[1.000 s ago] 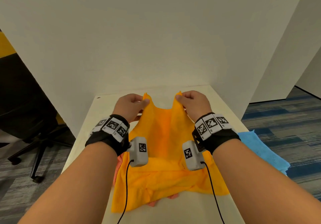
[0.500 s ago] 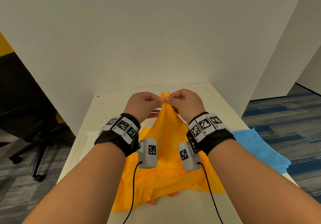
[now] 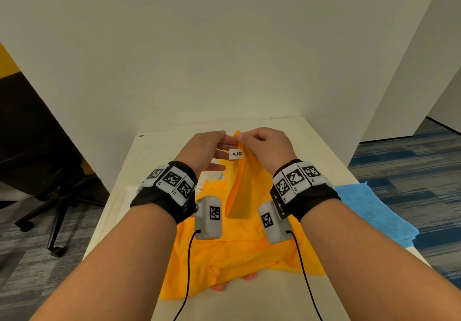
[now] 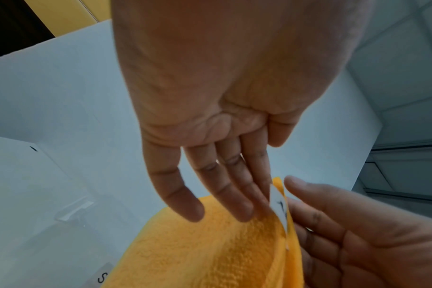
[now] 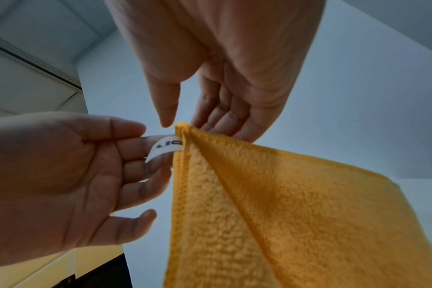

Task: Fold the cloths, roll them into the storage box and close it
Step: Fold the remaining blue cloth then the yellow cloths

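Note:
An orange cloth lies on the pale table, its far half lifted into a peak. My right hand pinches the joined top corners between thumb and fingers. My left hand is beside it with fingers straight, touching the cloth's white label. In the left wrist view the straight fingers rest against the label and the orange cloth. A clear plastic container shows faintly to the left of the cloth.
A blue cloth lies at the table's right edge. A pink cloth peeks out under the orange one. White partition walls enclose the table's back and sides. An office chair stands on the left.
Both hands brought the two upper corners of the orange cloth together. The right hand now holds both corners; the left hand has let go and straightened its fingers.

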A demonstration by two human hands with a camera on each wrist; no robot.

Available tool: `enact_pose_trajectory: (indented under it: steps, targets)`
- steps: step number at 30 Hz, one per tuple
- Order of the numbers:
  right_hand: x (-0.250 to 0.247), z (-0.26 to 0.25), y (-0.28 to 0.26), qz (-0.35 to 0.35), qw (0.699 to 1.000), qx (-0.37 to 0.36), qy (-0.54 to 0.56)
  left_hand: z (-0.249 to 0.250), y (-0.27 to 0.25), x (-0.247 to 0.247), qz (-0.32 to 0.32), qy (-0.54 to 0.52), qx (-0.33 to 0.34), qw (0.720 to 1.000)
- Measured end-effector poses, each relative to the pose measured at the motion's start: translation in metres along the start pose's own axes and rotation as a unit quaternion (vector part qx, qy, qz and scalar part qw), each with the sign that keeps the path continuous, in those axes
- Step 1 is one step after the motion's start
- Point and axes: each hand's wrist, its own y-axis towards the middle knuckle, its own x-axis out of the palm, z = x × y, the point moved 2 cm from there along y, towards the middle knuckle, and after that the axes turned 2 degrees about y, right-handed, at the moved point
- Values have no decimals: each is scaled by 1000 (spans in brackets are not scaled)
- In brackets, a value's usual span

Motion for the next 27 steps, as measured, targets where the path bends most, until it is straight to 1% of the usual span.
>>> enact_pose_trajectory:
  steps: [5, 8, 10, 12, 13, 14, 18, 20, 22, 24, 27]
  targets:
    - [0, 5, 1, 3, 1000, -2, -4, -2, 0, -3, -20, 53, 2, 998]
    - [0, 6, 2, 0, 1000, -9, -27, -2, 0, -3, -32, 79, 4, 996]
    - [-1, 5, 2, -5, 999, -19, -33, -4, 1, -3, -24, 119, 22, 992]
    - [0, 4, 1, -13, 999, -29, -31, -6, 4, -5, 22, 194, 79, 978]
    - [0, 3, 1, -18, 999, -31, -25, -6, 5, -6, 42, 224, 99, 969]
    - [1, 3, 1, -26, 999, -34, -17, -7, 6, -7, 47, 247, 107, 962]
    - [0, 0, 0, -51, 998, -48, -9, -5, 6, -8, 3, 334, 101, 937]
    - [-1, 1, 0, -56, 997, -49, -8, -5, 7, -10, -1, 339, 108, 934]
    - [0, 3, 0, -69, 997, -46, -2, -5, 7, -12, 8, 333, 118, 935]
    - [3, 6, 1, -96, 994, -37, -45, -5, 8, -13, 14, 331, 125, 935]
    - [5, 12, 0, -158, 970, -14, -183, -4, 8, -17, 29, 320, 124, 939]
